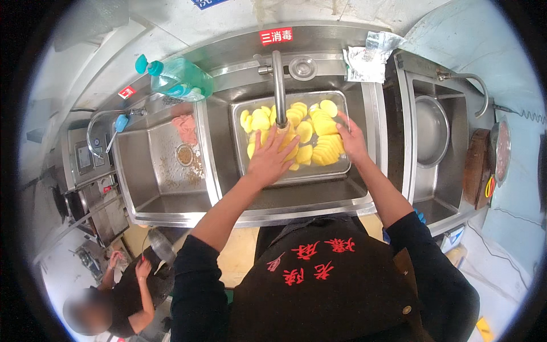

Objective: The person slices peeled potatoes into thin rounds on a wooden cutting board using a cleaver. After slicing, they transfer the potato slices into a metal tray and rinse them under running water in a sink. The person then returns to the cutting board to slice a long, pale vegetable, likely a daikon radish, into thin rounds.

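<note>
A rectangular metal tray stands in the middle sink basin, filled with yellow slices that look like peeled potato, in water. My left hand lies palm down with fingers spread on the slices, just under the spout of the metal faucet. Water seems to run onto the slices by its fingertips. At the tray's right side, my right hand grips the rim, its thumb on the inner side near a stack of slices. The slices beneath my left palm are hidden.
The left basin holds a pink cloth and brown scraps around its drain. A green pump bottle stands behind. A metal bowl sits in the right basin; plastic packaging lies on the back ledge. A co-worker is at lower left.
</note>
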Demonstrator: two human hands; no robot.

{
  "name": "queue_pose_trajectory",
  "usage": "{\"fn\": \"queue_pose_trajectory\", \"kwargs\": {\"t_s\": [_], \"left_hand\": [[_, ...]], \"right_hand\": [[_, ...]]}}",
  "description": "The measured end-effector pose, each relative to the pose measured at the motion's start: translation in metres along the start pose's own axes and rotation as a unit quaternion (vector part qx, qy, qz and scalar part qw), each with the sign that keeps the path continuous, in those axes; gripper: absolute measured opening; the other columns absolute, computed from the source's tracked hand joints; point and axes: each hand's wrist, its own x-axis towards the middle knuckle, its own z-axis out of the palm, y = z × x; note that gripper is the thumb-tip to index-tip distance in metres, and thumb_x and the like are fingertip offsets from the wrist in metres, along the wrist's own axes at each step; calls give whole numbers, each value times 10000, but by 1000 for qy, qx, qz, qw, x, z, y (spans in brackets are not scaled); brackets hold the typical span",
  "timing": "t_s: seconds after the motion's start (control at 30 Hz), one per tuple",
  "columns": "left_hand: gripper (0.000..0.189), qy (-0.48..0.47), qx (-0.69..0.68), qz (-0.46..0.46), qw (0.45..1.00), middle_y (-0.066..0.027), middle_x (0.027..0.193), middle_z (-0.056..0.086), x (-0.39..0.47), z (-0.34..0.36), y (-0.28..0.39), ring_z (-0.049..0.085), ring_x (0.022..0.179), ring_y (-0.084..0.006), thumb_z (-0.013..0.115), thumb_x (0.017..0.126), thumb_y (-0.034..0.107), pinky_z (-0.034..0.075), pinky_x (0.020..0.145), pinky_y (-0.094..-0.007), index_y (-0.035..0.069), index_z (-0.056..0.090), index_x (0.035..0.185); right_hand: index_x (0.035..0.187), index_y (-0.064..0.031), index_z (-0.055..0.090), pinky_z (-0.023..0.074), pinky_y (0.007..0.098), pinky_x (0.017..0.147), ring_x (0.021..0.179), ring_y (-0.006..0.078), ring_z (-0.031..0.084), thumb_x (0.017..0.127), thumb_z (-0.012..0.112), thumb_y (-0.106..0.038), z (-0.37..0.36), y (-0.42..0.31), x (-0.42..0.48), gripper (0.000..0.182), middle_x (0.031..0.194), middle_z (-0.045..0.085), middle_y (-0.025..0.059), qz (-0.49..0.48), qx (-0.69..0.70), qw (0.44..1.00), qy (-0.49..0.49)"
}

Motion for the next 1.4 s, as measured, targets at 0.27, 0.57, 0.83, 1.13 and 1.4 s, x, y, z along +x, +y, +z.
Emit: {"fn": "queue_pose_trajectory", "kwargs": {"t_s": [0.27,0.57,0.83,1.13,1.4], "left_hand": [[720,40,-73,-123,989,-253,1463,444,-34,26,-21,461,1350,-422,666,856,77,475,1059,-435,85,406,1527],[762,83,-233,-296,923,-296,1148,655,-8,9,-20,686,967,-437,776,806,254,568,834,-507,51,442,1460],[519,222,-346,-200,890,-242,921,713,3,31,-22,703,859,-418,731,851,221,574,806,-492,119,603,1343],[347,72,-324,-279,901,-210,1086,704,16,13,-18,666,1048,-381,712,857,239,536,906,-465,27,697,1131],[172,317,-519,-168,776,-132,835,705,90,59,14,686,718,-244,670,909,179,558,634,-402,12,690,949]], "right_hand": [[1466,-44,519,529,281,940,1099,125,624,1036,567,-81,-8,-22,-15,434,1284,638,75,20,14,1000,9],[1459,-45,529,533,267,904,1039,119,638,1032,579,-98,-6,14,-13,433,1258,648,73,41,-109,993,35],[1500,-28,472,461,354,1067,1279,224,548,1045,545,-166,-23,-2,-8,481,1472,522,146,-39,-100,994,5],[1532,-36,388,486,403,1066,1285,263,565,1084,448,-138,-21,-21,-6,464,1465,494,156,0,13,998,-61],[1519,-32,404,537,406,1013,1221,275,619,1076,465,-95,-13,5,2,452,1406,556,179,2,56,997,-48]]}}
